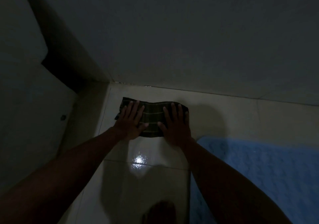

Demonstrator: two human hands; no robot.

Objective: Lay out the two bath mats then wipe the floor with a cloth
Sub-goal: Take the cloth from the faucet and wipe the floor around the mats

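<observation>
A dark checked cloth (152, 118) lies folded flat on the pale tiled floor (224, 113), close to the wall. My left hand (130, 122) presses on its left end with straight, spread fingers. My right hand (174, 125) presses on its right end the same way. A blue bath mat (259, 172) lies spread on the floor at the lower right, beside my right forearm. Only one mat is in view.
The room is dim. A wall (189, 42) rises just beyond the cloth. A white fixture or cabinet (25, 103) stands at the left, forming a corner. A bright light reflection (139, 160) shines on the tiles between my arms. My foot (160, 211) shows at the bottom.
</observation>
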